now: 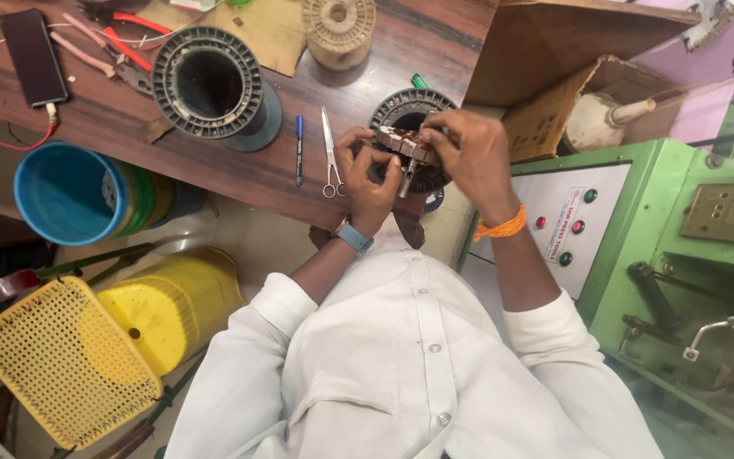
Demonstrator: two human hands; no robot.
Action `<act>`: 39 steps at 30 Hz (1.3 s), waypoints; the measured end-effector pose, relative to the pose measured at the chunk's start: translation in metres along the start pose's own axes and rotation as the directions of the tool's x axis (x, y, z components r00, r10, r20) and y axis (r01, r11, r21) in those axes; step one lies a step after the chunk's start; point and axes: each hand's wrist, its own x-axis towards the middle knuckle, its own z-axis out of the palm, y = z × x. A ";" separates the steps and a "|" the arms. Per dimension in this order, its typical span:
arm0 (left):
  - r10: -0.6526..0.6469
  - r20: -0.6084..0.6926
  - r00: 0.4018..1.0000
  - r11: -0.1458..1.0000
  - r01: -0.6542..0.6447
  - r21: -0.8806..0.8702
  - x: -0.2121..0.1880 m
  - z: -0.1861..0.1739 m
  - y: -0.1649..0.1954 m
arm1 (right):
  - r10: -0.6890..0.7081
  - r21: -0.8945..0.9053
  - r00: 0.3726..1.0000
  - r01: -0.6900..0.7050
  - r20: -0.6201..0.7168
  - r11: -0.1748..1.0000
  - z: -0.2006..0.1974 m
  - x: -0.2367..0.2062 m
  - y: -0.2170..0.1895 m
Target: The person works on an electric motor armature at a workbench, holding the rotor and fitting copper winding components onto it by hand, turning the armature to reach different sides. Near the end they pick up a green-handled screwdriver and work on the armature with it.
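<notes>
Wooden bench (214, 170) | both hands' fingers (365, 174) clamped on small metal part (403, 146)

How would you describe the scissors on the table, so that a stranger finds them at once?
Start at the brown wooden table. Just beside the person's left hand lie the scissors, blades pointing away from the person. A blue pen lies parallel on their other side; only the scissors are all metal with two ring handles.
</notes>
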 end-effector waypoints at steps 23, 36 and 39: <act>0.466 0.545 0.697 0.851 -0.522 -0.060 0.069 -0.017 0.010 | -0.038 -0.113 0.981 0.016 -0.192 0.993 0.005 -0.067 -0.008; 0.761 0.340 0.553 0.582 -0.813 0.020 0.039 -0.021 -0.014 | 0.014 -0.053 0.998 -0.017 -0.063 0.998 0.017 -0.089 -0.013; 0.779 0.308 0.546 0.574 -0.819 -0.001 0.037 -0.023 -0.016 | -0.024 -0.084 0.999 0.022 -0.028 0.996 0.017 -0.088 -0.014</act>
